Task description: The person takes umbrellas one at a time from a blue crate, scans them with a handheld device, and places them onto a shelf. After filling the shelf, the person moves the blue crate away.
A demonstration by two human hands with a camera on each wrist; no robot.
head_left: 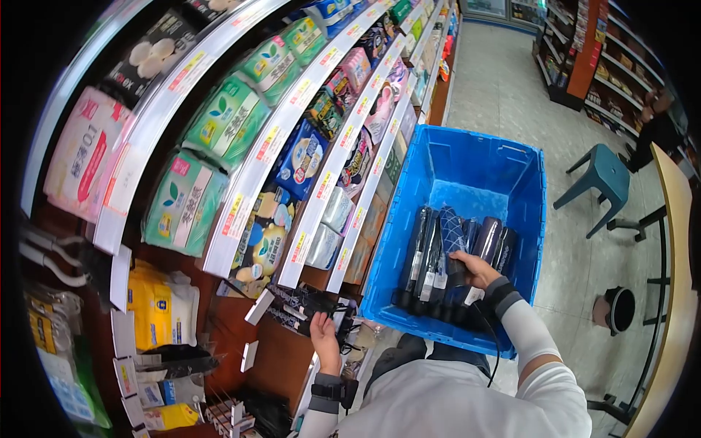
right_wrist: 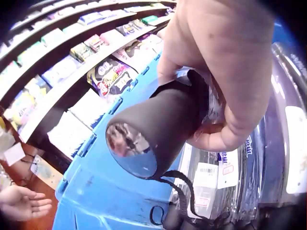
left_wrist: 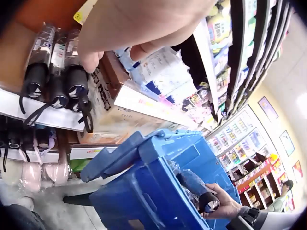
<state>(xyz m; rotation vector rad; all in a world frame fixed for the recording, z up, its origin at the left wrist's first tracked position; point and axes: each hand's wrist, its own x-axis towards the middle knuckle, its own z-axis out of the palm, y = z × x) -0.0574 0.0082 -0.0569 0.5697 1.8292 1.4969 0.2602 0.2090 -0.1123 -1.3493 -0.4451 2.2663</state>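
My right hand (head_left: pixel 478 270) grips a folded umbrella (head_left: pixel 452 232) with a blue patterned cover, among several wrapped umbrellas in the blue crate (head_left: pixel 531 241). In the right wrist view, the fingers of that hand (right_wrist: pixel 225 72) curl round the umbrella's dark handle (right_wrist: pixel 158 124), its shiny end and cord exposed. My left hand (head_left: pixel 325 343) is beside the shelf umbrellas (head_left: pixel 301 310). The left wrist view has its fingers (left_wrist: pixel 91 61) beside the rightmost of several black-handled umbrellas (left_wrist: pixel 76 84); whether they touch is unclear. Loosely extended fingers show on my left hand (right_wrist: pixel 24 203) in the right wrist view.
Shelves with green packs (head_left: pixel 226 120) and price strips run along the left. A green stool (head_left: pixel 599 182), a small dark bin (head_left: pixel 619 310) and a wooden tabletop edge (head_left: pixel 675 292) are at the right. A person (head_left: pixel 657 131) is by the far shelves.
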